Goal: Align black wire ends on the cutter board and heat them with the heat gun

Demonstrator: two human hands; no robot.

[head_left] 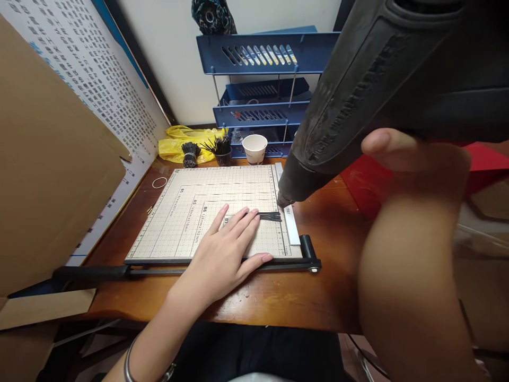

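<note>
Fingers (pixel 242 223) of the left hand (pixel 222 254), spread, press black strands (pixel 270 216) at their tips.

Matt black plastic heat gun (pixel 358 95), glossy wooden table (pixel 278 297)

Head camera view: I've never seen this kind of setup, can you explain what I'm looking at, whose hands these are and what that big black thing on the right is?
There is no machine here. One camera sits on a person's head and looks down at their own two bare hands over a wooden desk.

The left hand lies flat on a gridded paper-cutter board, its fingertips pinning a small bundle of thin black strands.

The right hand, close to the lens and blurred, grips a large black heat gun whose nozzle points down at those strands.

Farther back stand a white paper cup, more black strand bundles, a yellow bag and blue stacked trays. Cardboard leans at the left.
</note>
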